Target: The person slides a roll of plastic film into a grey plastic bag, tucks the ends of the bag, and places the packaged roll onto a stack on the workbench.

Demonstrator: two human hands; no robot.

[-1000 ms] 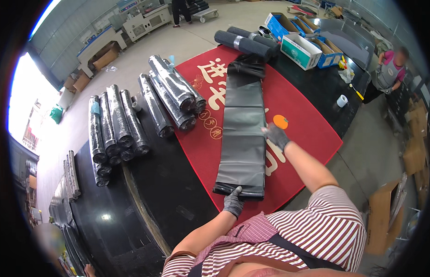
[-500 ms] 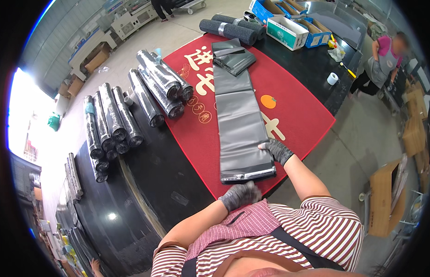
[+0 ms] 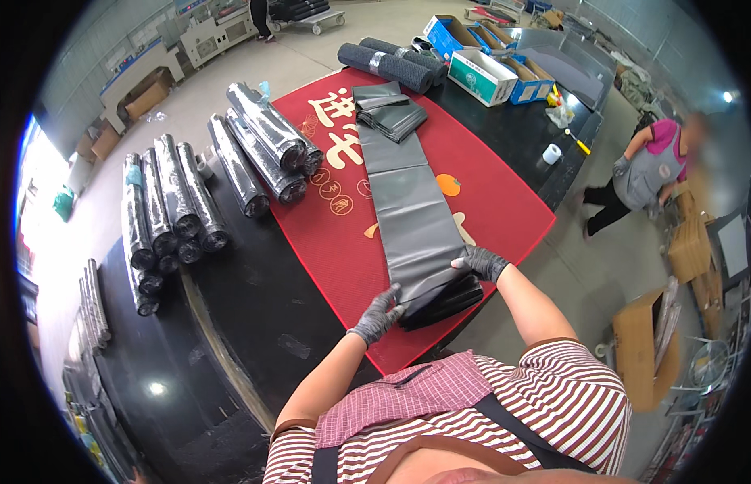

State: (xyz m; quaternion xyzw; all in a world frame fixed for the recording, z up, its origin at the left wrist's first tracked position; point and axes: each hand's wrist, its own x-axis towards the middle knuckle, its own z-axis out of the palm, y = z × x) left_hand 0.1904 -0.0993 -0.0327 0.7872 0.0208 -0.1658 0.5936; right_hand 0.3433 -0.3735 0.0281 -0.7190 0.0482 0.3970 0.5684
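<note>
A long stack of flat dark grey plastic bags (image 3: 408,194) lies lengthwise in front of me on a red mat (image 3: 504,202) with pale lettering. At the far end it is doubled over into a folded bundle (image 3: 392,117). Its near end is bent and ruffled, showing several black layers (image 3: 448,306). My left hand (image 3: 377,316), in a grey glove, closes on the left edge of that end. On the right edge, my right hand (image 3: 482,264), gloved too, holds the layers with the thumb on top and the other fingers partly hidden.
Shiny film-wrapped rolls (image 3: 178,194) are piled on the black table (image 3: 254,290) at left. Beyond the mat are dark textured rolls (image 3: 383,66), cardboard boxes (image 3: 482,78), a white roll (image 3: 552,153) and a yellow-handled tool (image 3: 583,147). A co-worker (image 3: 646,173) stands at right, near an open carton (image 3: 638,347).
My left hand has moved from the near edge up to the stack's left side and taken hold. The near end, flat before, is now bent up with its layers showing. My right hand keeps its grip.
</note>
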